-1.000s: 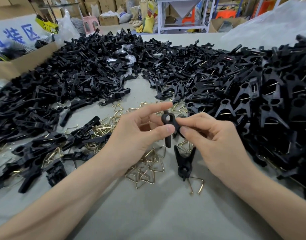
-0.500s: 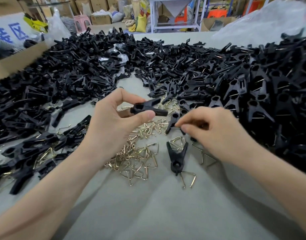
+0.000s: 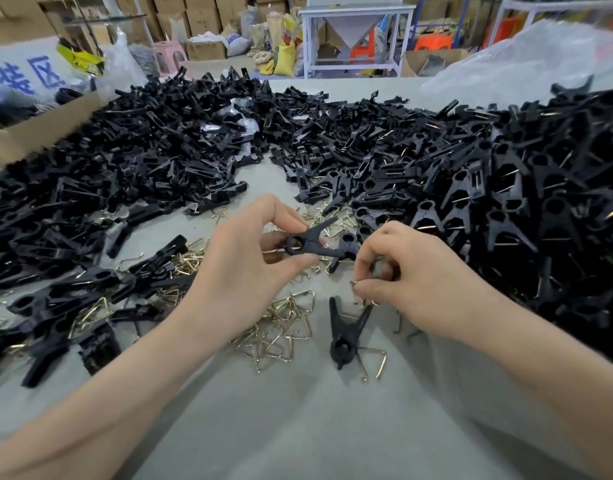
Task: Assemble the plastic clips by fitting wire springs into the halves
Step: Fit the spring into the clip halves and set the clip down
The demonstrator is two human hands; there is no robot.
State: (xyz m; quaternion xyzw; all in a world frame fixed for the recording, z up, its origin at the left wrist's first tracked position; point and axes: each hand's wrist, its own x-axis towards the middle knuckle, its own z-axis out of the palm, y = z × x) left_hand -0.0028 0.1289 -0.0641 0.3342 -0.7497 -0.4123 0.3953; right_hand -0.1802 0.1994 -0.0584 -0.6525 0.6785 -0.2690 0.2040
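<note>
Down goes the right hand (image 3: 426,282)! A second ago it was up at the black clip halves (image 3: 312,245) alongside the left; now it has dropped to the edge of the brass spring heap (image 3: 281,327), thumb and forefinger pinched on the end of a wire spring (image 3: 353,283). Most of that wire is hidden under the fingers, so I can't tell how cleanly it's lifted.

That leaves the left hand (image 3: 242,271) holding the halves alone, up off the table between the two hands. Thumb below, fingertips above, it pinches them near the ring end, lying roughly level, with the tails forking out to the right. They look crossed together as a pair, though I can't be certain they're properly seated.

My read: pairing is done and the spring fetch is on. Seating the wire into the halves is what's left for this clip.

Just beside the right hand, another black clip (image 3: 346,336) lies on the grey table (image 3: 298,427) with a loose spring (image 3: 374,362) touching it. Further out, loose halves (image 3: 159,150) are heaped on the left and sprung clips (image 3: 506,202) bank up on the right.
</note>
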